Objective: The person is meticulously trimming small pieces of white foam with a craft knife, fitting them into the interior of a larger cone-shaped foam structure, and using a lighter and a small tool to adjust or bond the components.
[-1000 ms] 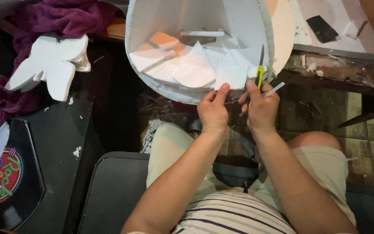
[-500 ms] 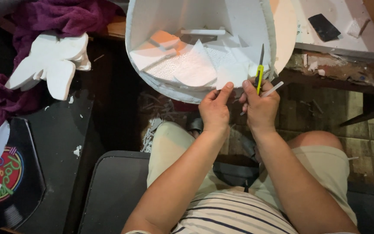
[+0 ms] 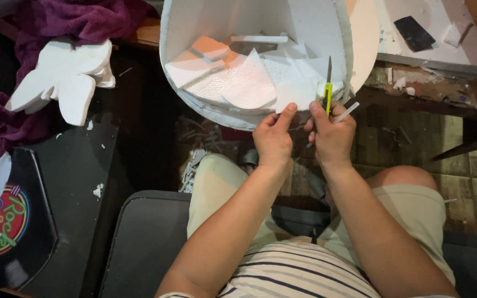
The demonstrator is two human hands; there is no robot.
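The right hand (image 3: 333, 135) closes its grip on a yellow utility knife (image 3: 327, 91), blade pointing up, with a thin white stick (image 3: 346, 112) beside the fingers. The left hand (image 3: 273, 138) pinches the lower rim of a round white foam tub (image 3: 194, 105), just beside the knife. Foam scraps (image 3: 249, 85) lie inside the tub. On the dark worktop (image 3: 73, 165), near its far left edge, lies a white foam cut-out (image 3: 64, 80) against a purple cloth (image 3: 78, 19).

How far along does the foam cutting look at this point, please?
Done: cut foam offcuts already fill the white foam tub, and a shaped foam cutout lies aside. In hand: the right hand holds a yellow utility knife, the left hand beside it. How much remains cannot be told.
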